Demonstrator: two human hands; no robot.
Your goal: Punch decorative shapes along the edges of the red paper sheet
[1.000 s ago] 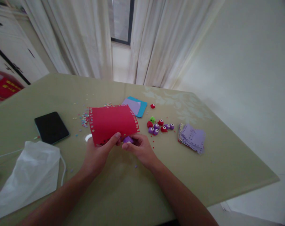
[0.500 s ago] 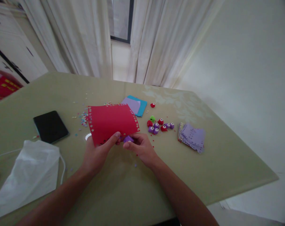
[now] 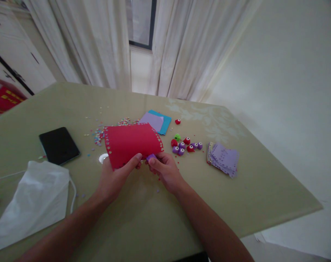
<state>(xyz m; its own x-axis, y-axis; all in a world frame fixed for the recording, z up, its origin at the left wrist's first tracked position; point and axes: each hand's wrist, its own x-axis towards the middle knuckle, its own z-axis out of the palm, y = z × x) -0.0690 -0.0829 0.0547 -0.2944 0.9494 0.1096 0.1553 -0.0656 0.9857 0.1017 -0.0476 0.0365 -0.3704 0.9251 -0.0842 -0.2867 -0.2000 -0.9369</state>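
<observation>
A red sheet of paper [image 3: 132,142] with small shapes punched along its edges is pinched at its near edge by my left hand [image 3: 117,176]. My right hand [image 3: 166,170] grips a small purple craft punch [image 3: 151,157] at that same near edge, close to my left thumb. Beyond my right hand lies a cluster of red, purple and green craft punches [image 3: 181,145]. Confetti bits [image 3: 99,135] are scattered behind and left of the red paper. Purple and blue paper sheets [image 3: 164,125] lie just past it.
A stack of punched paper [image 3: 224,160] lies to the right. On the left are a black tablet [image 3: 58,145] and a white bag [image 3: 36,196] with a cord. One red punch [image 3: 177,121] sits apart, further back. A white round object [image 3: 102,158] shows beside my left hand.
The red paper has shifted slightly right and nearer. My right hand has turned the purple punch, which now sits a little higher at the paper's near edge.
</observation>
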